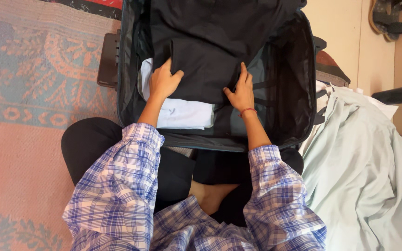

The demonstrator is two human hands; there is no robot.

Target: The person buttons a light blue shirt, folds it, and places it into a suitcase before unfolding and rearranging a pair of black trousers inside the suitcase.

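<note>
An open dark suitcase [298,83] lies on the floor in front of me. Inside it a black folded garment [205,60] rests over a white folded garment [182,114]. My left hand [163,81] presses flat on the black garment's near left corner, fingers spread, thumb hooked at its edge. My right hand [242,93], with a red thread at the wrist, presses on the garment's near right edge. Neither hand visibly grips the cloth. Both sleeves are blue-and-white checked.
A pale green shirt [364,172] lies heaped on the floor to the right, over other light clothes. A patterned pink and blue rug [29,79] covers the floor on the left. Sandals [387,18] sit at the far right. My crossed legs lie just before the suitcase.
</note>
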